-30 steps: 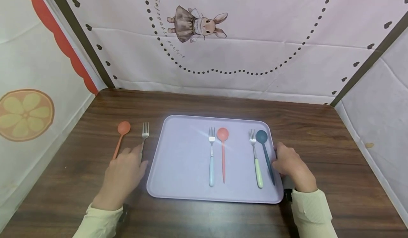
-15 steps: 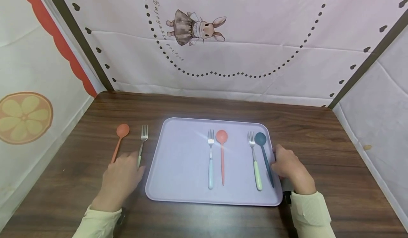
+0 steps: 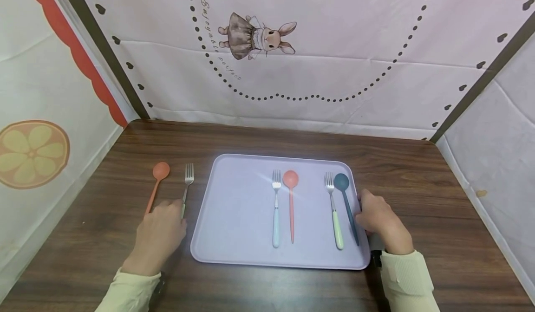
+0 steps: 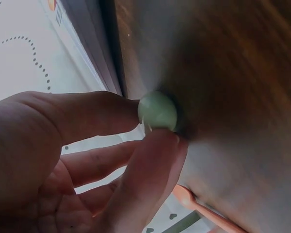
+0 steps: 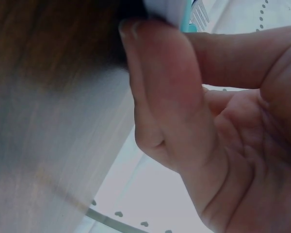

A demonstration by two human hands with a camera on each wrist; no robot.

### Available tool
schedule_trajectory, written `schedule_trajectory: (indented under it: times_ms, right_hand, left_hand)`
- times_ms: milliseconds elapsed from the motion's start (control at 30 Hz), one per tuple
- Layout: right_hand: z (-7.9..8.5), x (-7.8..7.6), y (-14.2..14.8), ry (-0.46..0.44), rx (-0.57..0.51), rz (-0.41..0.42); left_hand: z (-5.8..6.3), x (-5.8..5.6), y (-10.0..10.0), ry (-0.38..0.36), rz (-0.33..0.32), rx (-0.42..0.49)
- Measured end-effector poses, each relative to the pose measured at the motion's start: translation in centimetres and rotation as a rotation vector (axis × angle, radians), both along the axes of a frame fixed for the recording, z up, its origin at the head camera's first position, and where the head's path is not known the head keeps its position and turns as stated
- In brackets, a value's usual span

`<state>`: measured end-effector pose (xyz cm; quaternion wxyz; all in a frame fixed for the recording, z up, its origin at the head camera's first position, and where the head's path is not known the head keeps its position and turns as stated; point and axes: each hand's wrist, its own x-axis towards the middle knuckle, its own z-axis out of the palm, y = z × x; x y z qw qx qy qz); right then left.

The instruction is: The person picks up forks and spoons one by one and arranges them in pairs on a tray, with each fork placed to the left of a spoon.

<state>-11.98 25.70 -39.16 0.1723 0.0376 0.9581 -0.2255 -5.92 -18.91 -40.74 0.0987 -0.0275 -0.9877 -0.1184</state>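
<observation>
Left of the lavender tray (image 3: 234, 214), a silver fork (image 3: 189, 175) lies with its tines pointing away. My left hand (image 3: 160, 233) pinches its pale green handle (image 4: 157, 111) between thumb and fingers, as the left wrist view shows up close. An orange spoon (image 3: 160, 171) lies just left of that fork, its lower handle hidden by the hand. At the tray's right side my right hand (image 3: 383, 221) grips the rim, thumb on the inner side and fingers beneath the outer edge. The tray's edge (image 5: 167, 9) shows between the thumb and fingers in the right wrist view.
On the tray, a light blue-handled fork (image 3: 276, 224) lies beside a pink spoon (image 3: 291, 179), and a green-handled fork (image 3: 337, 233) beside a dark teal spoon (image 3: 342, 182). The wooden table (image 3: 259, 138) meets printed cloth walls at the back and sides.
The left thumb has drawn in toward the fingers and now pinches the fork's handle. The right hand stays at the tray's rim. The head view has tilted up slightly.
</observation>
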Motion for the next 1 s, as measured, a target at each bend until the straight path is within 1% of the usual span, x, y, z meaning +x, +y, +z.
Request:
schedule_trajectory:
  times_ms: [333,433,667,733,900,1000]
  right_hand:
    - [-0.2,-0.2,-0.1,0.004,0.003,0.004]
    - [-0.2,-0.2,-0.2,0.010,0.003,0.006]
    - [-0.1,-0.1,-0.2,0.001,0.014,-0.002]
    - [-0.1,-0.1,-0.2,-0.001,0.015,-0.005]
    - [0.0,0.0,-0.1,-0.006,0.013,-0.012]
    - [0.0,0.0,-0.1,-0.007,0.010,-0.009]
  left_hand:
    - [0.4,0.3,0.2,-0.015,0.028,0.027]
    - [0.7,0.4,0.3,-0.002,0.023,0.033]
    - [1.0,0.5,0.6,-0.005,0.019,0.044]
    - [1.0,0.5,0.7,0.008,0.012,0.041]
    - [0.9,0.3,0.9,0.082,-0.025,0.016]
    - [0.9,0.3,1.0,0.109,-0.038,0.007]
